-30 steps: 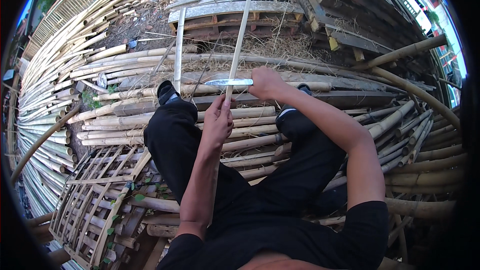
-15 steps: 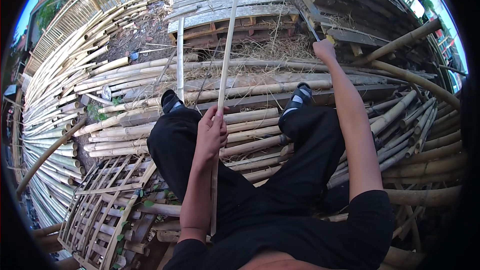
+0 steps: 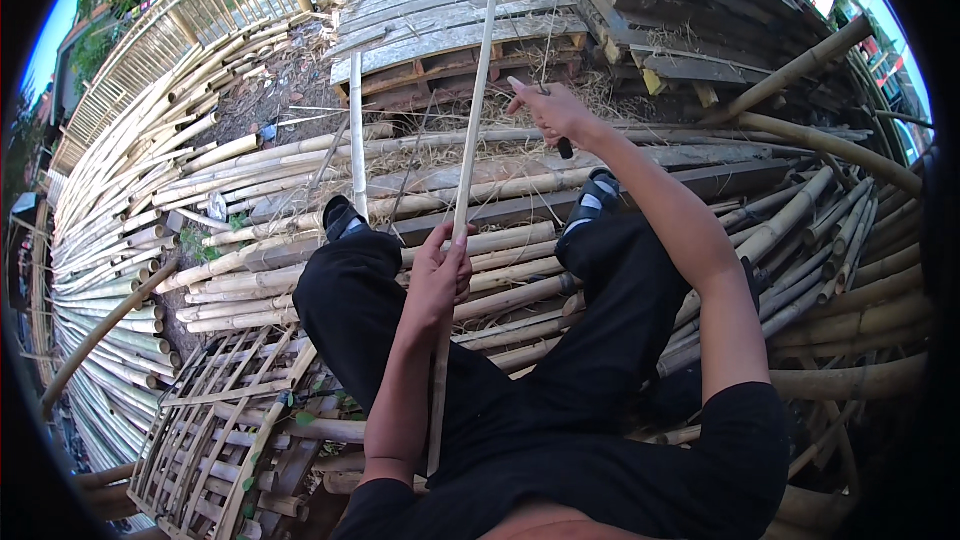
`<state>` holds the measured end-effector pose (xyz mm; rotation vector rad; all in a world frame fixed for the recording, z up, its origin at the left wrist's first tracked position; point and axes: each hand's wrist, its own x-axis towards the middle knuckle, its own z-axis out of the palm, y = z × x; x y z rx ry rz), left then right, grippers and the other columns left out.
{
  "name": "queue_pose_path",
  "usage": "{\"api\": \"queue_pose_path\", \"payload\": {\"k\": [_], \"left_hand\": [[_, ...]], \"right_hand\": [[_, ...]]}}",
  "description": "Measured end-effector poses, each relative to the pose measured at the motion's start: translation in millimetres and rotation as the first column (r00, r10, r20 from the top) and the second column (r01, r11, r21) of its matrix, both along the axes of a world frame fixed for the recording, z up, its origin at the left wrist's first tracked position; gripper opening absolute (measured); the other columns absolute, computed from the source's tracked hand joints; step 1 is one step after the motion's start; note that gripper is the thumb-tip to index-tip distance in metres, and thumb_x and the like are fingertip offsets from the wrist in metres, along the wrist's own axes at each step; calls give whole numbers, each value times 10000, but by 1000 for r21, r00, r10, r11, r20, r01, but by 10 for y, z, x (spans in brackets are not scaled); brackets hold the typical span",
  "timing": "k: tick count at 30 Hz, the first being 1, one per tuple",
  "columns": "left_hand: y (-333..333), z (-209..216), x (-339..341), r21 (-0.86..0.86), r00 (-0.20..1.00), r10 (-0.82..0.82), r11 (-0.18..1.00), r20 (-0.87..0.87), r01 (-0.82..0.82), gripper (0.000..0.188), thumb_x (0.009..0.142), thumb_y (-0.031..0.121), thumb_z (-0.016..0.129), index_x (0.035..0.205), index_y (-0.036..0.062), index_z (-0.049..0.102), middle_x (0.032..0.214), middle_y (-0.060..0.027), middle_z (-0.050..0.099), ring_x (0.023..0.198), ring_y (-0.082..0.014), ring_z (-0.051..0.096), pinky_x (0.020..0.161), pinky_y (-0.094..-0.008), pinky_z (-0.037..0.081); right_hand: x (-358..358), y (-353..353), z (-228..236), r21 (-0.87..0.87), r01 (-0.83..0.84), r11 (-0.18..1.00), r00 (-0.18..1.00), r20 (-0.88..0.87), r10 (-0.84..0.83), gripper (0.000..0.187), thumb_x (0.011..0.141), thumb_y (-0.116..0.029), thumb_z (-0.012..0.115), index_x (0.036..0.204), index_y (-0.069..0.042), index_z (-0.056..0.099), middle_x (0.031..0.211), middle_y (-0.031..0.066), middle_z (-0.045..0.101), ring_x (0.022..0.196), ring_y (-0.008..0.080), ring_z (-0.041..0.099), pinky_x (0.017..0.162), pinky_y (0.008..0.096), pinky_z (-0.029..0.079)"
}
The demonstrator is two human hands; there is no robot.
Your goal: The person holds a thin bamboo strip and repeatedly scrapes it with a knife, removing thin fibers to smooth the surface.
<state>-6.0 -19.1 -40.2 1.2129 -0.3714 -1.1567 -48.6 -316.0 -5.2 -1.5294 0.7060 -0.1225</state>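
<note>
The left hand point(image 3: 440, 275) is gripping a seemingly already-split strip point(image 3: 474, 125), the right hand point(image 3: 562, 114) is clasping a dark handle point(image 3: 565, 149), remaining work being unclear.

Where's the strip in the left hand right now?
In the head view, the strip runs up near the middle, gripped by the left hand, its upper end in front of the pallet.

A long, pale, slender bamboo strip point(image 3: 469, 150) slants from near left to far right, narrowing farward, left of a mostly hidden, dark-handled knife point(image 3: 565, 148).
</note>
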Motion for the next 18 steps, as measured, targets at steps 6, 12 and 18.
{"api": "queue_pose_path", "payload": {"k": [6,12,18], "left_hand": [[20,138,-7,38,987,-151,988,45,150,245,1004,268,464,1154,75,478,579,25,422,413,-48,382,391,-205,346],[-45,400,41,100,963,-185,981,195,168,288,1000,304,465,1075,26,483,616,-16,500,378,-72,442,368,-212,391],[-67,646,40,130,933,-218,974,286,188,297,991,286,493,1083,4,491,613,-18,510,354,-64,434,333,-200,359]], "right_hand": [[267,332,-5,67,122,990,980,149,-131,328,918,-355,614,827,-43,573,477,-59,327,374,67,300,376,276,265],[246,445,156,248,107,963,939,293,-180,287,935,-297,598,783,-63,529,480,-55,350,372,63,285,381,272,249],[222,484,373,296,98,950,904,373,-209,254,943,-314,586,837,-85,560,496,-85,308,380,35,280,392,242,238]]}}
